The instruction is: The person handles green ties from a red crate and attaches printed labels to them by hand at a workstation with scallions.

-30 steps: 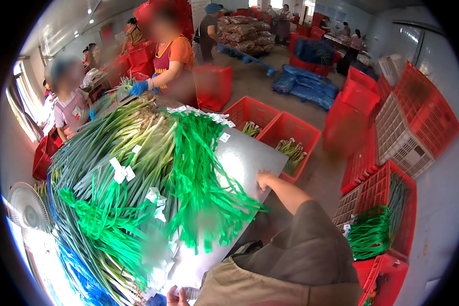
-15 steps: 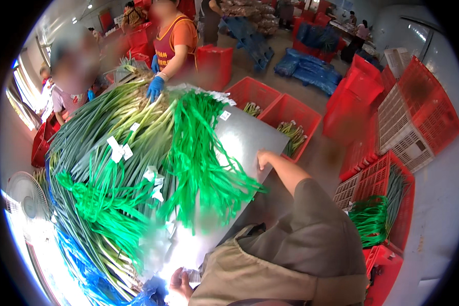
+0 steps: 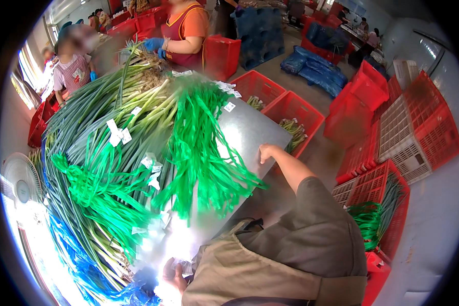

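Observation:
My right hand (image 3: 268, 152) rests at the right edge of the metal table (image 3: 262, 127), its fingers curled down over the edge. Low in the view, beside my apron, my left hand (image 3: 174, 275) is closed on a clear, whitish plastic piece (image 3: 186, 267) whose kind I cannot make out; glare blurs the area. Long green ribbon-like ties (image 3: 201, 148) with white tags hang over the tabletop between my hands. A second bunch of green ties (image 3: 104, 191) lies on a large heap of green onions (image 3: 86, 130) covering the table's left side.
Red crates (image 3: 303, 115) with trimmed stalks stand beyond the table's right edge. More stacked crates (image 3: 418, 122) line the right wall. A co-worker in orange (image 3: 191, 30) stands across the table, another person (image 3: 72, 71) at the far left. A fan (image 3: 21, 183) and blue plastic (image 3: 81, 270) are at left.
The view has shifted slightly. The co-worker's blue-gloved hands have moved off the heap's root ends, up and left, close together. My hands keep nearly the same places.

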The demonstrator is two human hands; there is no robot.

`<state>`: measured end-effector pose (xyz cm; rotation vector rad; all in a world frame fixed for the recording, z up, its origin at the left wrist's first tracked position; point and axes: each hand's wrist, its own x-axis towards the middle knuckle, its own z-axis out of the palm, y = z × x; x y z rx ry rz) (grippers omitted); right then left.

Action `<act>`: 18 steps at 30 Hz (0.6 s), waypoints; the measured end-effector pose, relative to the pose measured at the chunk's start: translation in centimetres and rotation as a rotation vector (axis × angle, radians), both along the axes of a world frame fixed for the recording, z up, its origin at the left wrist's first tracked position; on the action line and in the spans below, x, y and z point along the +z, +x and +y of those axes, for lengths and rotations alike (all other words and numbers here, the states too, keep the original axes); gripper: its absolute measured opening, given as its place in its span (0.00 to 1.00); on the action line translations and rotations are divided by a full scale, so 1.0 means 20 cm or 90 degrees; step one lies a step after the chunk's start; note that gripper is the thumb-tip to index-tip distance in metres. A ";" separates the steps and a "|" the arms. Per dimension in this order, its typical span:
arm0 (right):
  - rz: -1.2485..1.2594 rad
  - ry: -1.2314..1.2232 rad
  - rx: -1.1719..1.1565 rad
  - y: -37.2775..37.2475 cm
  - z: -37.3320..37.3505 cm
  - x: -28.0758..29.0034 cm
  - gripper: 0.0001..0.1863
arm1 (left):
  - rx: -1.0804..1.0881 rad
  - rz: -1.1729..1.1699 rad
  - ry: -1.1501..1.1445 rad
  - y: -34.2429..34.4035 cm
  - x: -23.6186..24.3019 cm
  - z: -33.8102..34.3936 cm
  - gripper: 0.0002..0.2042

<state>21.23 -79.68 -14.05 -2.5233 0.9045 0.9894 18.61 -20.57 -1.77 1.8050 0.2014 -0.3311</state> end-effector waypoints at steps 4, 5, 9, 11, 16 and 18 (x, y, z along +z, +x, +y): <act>0.000 0.012 -0.023 0.01 0.03 0.06 0.31 | 0.016 -0.016 -0.020 0.01 -0.04 0.01 0.15; -0.008 0.005 -0.019 0.00 0.04 0.06 0.31 | 0.024 -0.001 -0.030 0.01 0.01 -0.03 0.15; -0.037 -0.004 0.008 -0.01 0.07 0.10 0.33 | 0.011 -0.060 -0.016 0.04 -0.14 0.04 0.15; -0.047 -0.004 0.019 0.00 0.07 0.10 0.33 | 0.013 -0.076 -0.018 0.04 -0.20 0.08 0.15; -0.065 -0.018 0.012 -0.03 -0.01 -0.06 0.33 | 0.032 0.023 -0.036 0.03 0.06 -0.04 0.16; -0.063 -0.007 0.018 -0.02 0.00 -0.06 0.33 | 0.057 0.045 -0.044 0.03 0.11 -0.06 0.16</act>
